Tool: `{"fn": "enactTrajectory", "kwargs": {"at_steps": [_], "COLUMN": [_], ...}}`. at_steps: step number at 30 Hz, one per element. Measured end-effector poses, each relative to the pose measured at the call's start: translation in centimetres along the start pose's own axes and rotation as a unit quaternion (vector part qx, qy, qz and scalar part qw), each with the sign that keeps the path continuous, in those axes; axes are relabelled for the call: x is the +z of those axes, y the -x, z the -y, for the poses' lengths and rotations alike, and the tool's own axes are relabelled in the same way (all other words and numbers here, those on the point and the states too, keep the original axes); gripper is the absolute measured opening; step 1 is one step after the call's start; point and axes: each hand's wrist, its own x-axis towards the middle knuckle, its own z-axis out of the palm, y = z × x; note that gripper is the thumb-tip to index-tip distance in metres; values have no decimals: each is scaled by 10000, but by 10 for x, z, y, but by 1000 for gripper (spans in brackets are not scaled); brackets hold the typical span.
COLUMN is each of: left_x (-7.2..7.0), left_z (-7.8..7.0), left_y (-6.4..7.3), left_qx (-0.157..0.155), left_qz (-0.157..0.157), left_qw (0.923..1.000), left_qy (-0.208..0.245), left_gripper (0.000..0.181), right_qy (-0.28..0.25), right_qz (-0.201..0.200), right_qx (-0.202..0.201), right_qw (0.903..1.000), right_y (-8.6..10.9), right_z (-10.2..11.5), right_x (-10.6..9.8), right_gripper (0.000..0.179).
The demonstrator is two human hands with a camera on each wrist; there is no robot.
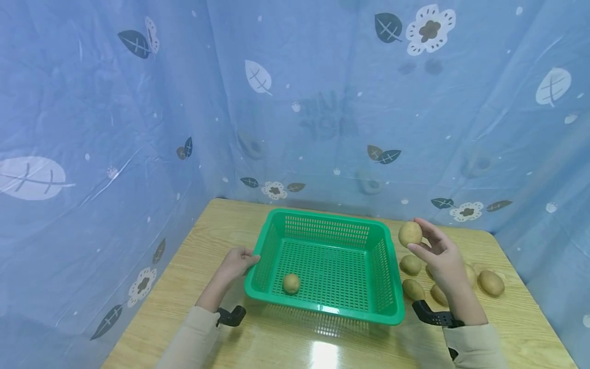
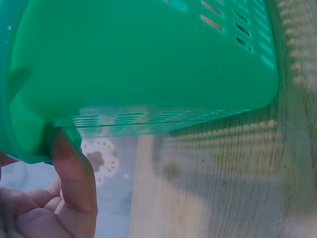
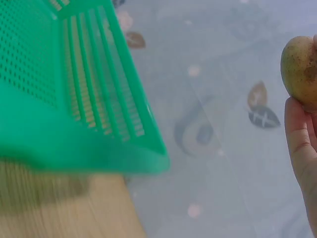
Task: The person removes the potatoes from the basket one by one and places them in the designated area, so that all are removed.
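Note:
A green plastic basket [image 1: 327, 307] with slotted walls stands on the wooden table, and one potato [image 1: 291, 283] lies inside it near the front left. My left hand [image 1: 237, 264] grips the basket's left rim; the left wrist view shows the thumb [image 2: 74, 168] against the rim's underside. Just beyond the basket's right rim, my right hand [image 1: 440, 251] pinches another potato [image 1: 410, 234] between thumb and fingers, raised above the table. In the right wrist view this held potato [image 3: 299, 72] is cut off by the frame's edge.
Several potatoes [image 1: 491, 283] lie on the table [image 1: 530, 318] right of the basket, some partly hidden by my right hand and wrist. A blue curtain [image 1: 322, 128] with leaves and flowers hangs along the table's back and left sides.

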Motion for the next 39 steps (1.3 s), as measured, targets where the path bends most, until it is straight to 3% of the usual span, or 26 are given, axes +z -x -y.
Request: {"fn": "enactTrajectory", "kwargs": {"at_steps": [10, 14, 18, 22, 24, 29, 33, 39], "left_x": [0, -1, -2, -2, -2, -2, -2, 0], "left_z": [1, 1, -1, -2, -1, 2, 2, 2], "left_y": [-3, -3, -3, -2, -2, -3, -3, -2], "left_qx": [-7, -1, 65, 31, 10, -21, -46, 4], "left_qz": [-9, -10, 11, 5, -1, -9, -24, -15], "left_qw": [10000, 9999, 9999, 9999, 9999, 9998, 9999, 9999], "left_qy": [-71, -116, -149, -159, -153, -176, -163, -132], "left_gripper": [30, 29, 28, 29, 29, 29, 29, 29], "right_qy": [164, -512, -1092, -1019, -643, 357, 594, 1219], "right_qz": [-906, -1208, -1601, -1907, -2038, -2320, -2418, -2485], "right_qx": [591, 447, 518, 986, 1350, 2340, 2822, 3795], "right_qw": [9940, 9903, 9797, 9714, 9675, 9435, 9265, 8828], "right_y": [41, 55, 67, 80, 87, 101, 108, 110], "right_z": [-21, -35, -48, -60, -65, -79, -89, -100], "right_x": [-42, -61, -78, -93, -101, -115, -123, -128], "right_gripper": [59, 58, 58, 61, 63, 68, 75, 85]}}
